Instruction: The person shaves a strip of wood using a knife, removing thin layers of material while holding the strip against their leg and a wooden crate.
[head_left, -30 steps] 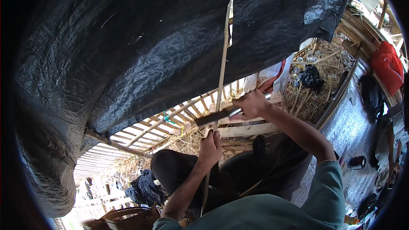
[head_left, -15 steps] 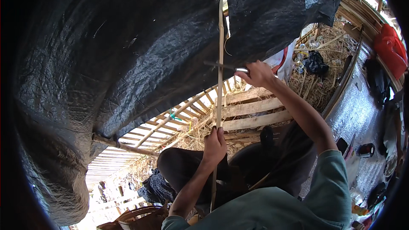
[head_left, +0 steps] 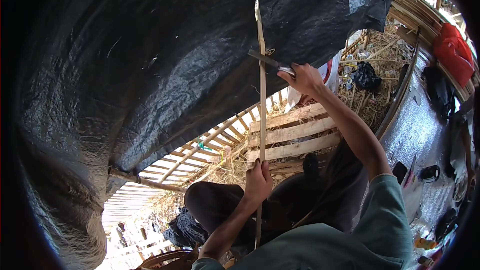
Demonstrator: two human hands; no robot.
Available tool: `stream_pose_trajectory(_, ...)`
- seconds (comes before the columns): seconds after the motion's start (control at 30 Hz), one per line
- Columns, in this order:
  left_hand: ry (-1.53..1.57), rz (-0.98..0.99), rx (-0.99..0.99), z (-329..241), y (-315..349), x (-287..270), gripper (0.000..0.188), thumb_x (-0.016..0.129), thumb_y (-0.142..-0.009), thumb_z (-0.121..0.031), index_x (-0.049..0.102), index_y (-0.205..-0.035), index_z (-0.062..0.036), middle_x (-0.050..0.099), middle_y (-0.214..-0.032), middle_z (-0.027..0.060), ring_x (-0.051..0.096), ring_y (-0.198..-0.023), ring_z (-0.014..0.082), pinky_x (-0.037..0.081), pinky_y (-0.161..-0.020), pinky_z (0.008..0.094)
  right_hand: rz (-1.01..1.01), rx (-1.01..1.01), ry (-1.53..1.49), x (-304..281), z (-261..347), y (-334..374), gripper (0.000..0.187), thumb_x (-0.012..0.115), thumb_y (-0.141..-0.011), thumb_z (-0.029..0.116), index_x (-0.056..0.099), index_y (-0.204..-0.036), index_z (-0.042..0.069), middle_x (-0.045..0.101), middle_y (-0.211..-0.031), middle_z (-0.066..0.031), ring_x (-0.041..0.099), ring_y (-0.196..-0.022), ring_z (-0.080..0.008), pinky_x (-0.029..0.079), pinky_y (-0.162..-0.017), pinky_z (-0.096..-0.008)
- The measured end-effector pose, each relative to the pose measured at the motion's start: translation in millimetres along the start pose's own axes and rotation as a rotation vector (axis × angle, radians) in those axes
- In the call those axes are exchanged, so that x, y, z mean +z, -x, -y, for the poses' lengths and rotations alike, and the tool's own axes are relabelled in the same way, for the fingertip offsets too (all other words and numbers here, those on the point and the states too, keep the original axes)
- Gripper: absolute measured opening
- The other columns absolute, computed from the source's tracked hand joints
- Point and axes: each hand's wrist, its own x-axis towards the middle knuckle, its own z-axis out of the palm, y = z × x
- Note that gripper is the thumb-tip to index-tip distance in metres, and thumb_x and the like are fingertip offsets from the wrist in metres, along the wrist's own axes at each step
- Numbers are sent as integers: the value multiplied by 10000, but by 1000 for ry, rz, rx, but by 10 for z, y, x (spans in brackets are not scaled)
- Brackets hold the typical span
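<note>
A long, thin pale strip that looks like split bamboo (head_left: 262, 115) stands nearly upright in view, running from my lap up across the black sheet. My left hand (head_left: 258, 182) is closed around its lower part, above my legs. In my right hand (head_left: 304, 78) is a knife (head_left: 270, 60), gripped by its handle. Its dark blade lies across the upper part of the strip, pointing to the left. A small curled shaving (head_left: 270, 51) clings to the strip beside the blade.
Black plastic sheeting (head_left: 150, 70) hangs ahead and to the left. Wooden slats (head_left: 300, 140) lie beyond my knees, with straw (head_left: 377, 52) and a black plastic bag (head_left: 366, 76) further right. A red bag (head_left: 452, 52) and a silvery mat (head_left: 410, 120) with small items are at right.
The knife has moved slightly up along the strip, its blade now more tilted, and a curled shaving shows by it. My left hand and the strip have shifted a little right and down.
</note>
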Motion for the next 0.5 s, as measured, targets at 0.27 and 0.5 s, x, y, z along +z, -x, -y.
stream_pose_trajectory(0.27,16,2,-56,-51,4,-66,169,427,-906,-146,455,-835,5,472,-499,178,520,-463,375,377,-413,422,239,-746,105,-109,164,343,585,541,-697,665,643,-883,120,586,-568,-111,611,-573,-314,486,-515,-386)
stream_pose_trajectory(0.5,-62,27,11,-13,78,44,194,420,-906,-158,446,-857,28,475,-496,187,518,-468,393,378,-395,429,-19,154,-8,-204,-84,-312,619,474,-787,615,647,-759,22,600,-593,-178,610,-627,-377,489,-580,-428)
